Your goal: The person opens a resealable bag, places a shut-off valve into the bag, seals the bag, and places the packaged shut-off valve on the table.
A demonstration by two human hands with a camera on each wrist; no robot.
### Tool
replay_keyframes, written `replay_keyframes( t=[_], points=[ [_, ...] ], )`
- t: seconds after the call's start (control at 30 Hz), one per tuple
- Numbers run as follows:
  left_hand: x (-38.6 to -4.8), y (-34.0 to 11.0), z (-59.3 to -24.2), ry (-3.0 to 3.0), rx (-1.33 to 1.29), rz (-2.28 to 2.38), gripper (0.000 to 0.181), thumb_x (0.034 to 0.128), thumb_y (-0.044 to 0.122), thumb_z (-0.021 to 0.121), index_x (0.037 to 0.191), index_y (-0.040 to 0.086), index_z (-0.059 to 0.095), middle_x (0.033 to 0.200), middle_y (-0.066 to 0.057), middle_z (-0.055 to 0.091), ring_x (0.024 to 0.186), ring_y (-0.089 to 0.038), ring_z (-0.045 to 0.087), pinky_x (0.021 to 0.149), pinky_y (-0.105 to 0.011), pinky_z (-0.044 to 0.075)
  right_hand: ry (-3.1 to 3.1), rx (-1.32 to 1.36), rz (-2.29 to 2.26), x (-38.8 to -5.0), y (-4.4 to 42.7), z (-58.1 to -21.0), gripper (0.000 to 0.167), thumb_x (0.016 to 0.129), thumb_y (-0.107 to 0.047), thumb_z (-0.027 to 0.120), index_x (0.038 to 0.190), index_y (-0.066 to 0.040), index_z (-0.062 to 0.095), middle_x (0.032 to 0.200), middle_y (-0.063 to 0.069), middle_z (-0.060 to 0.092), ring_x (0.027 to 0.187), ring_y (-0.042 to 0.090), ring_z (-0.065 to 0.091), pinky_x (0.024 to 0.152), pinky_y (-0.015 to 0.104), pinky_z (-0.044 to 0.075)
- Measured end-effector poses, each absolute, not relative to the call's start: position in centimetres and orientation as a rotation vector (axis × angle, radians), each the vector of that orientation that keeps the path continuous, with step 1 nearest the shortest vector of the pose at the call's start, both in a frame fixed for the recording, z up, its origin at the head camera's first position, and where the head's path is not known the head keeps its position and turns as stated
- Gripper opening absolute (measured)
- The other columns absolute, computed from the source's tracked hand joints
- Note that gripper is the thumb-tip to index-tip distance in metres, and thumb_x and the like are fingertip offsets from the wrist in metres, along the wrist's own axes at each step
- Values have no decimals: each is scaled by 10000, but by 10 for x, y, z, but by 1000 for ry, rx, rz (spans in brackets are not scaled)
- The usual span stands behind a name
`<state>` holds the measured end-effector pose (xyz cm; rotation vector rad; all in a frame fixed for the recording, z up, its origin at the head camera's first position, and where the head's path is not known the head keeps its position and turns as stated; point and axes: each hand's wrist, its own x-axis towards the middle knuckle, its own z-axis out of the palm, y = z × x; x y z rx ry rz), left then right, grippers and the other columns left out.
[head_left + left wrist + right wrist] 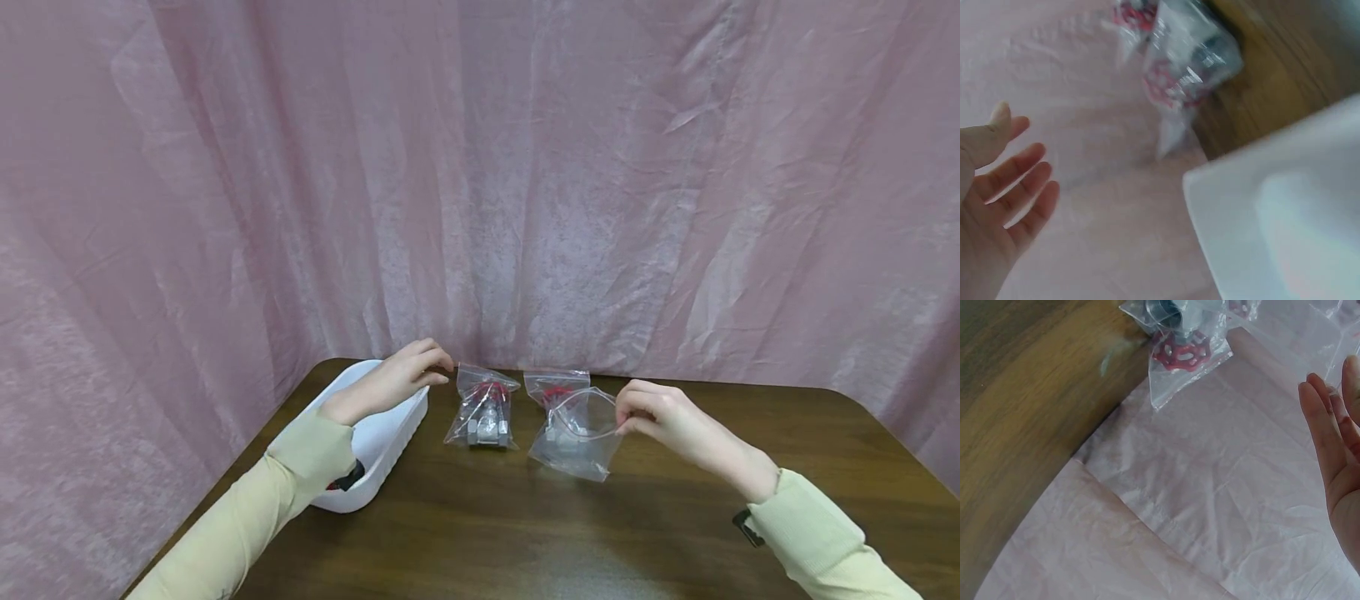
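My right hand (663, 421) pinches the rim of a clear plastic bag (576, 460), whose mouth gapes and which looks empty. Behind that bag lies a zip bag holding a valve with a red handwheel (557, 392), partly seen through the film. To its left is another bagged valve (489, 421), metal-bodied with a red wheel. My left hand (405, 375) hovers over the far right rim of a white basket (393, 467), holding nothing. Its fingers (1022, 169) are loosely bent with the thumb apart in the left wrist view.
Inside the basket's near end is a dark and red item (348, 477), mostly hidden by my left sleeve. A brown wooden table (480, 533) carries everything. Pink curtain cloth (480, 183) hangs right behind the table's far edge and along the left.
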<state>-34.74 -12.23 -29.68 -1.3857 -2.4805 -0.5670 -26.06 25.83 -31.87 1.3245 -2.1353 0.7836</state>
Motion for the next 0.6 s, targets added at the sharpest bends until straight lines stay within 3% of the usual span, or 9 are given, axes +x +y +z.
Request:
replay_keyframes(
  t=[0.23,0.6],
  points=[
    [-346,-153,-305,-2747,-1351,-441,160,824,83,657,962,34,593,906,-58,542,817,-192,525,704,-307,430,-2129,1326,788,-261,257,-319,337,633,103,743,757,-148,557,805,-45,542,701,104,522,615,142,394],
    [-344,-173,-308,-3159,-1102,-210,238,802,231,689,885,33,587,694,11,496,643,-139,456,623,-303,397,-2131,1326,793,-262,256,-319,327,642,99,740,756,-150,561,801,-42,544,706,109,525,617,147,392]
  ],
)
